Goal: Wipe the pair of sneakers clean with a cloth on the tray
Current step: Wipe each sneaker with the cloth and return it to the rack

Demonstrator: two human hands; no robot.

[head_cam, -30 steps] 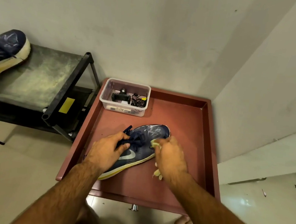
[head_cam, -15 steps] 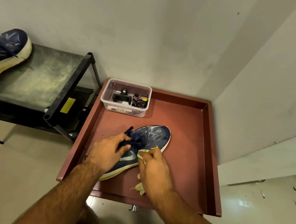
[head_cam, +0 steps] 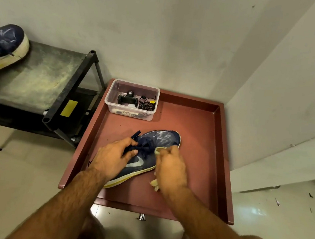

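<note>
Left hand (head_cam: pixel 113 158) grips navy sneaker (head_cam: pixel 149 153) at the laces, mid-tray (head_cam: pixel 200 123); right hand (head_cam: pixel 171 167) clutches pale cloth (head_cam: pixel 155 183) against its side. Best: brace firmly, rub toe scuffs. Second sneaker (head_cam: pixel 4 46) far left, on rack (head_cam: pixel 41 81).

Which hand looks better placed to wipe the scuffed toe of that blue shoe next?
The right hand, probably. It already grips the cloth beside the sneaker's marked toe, while the left hand holds the laces and steadies the shoe on the tray.
</note>
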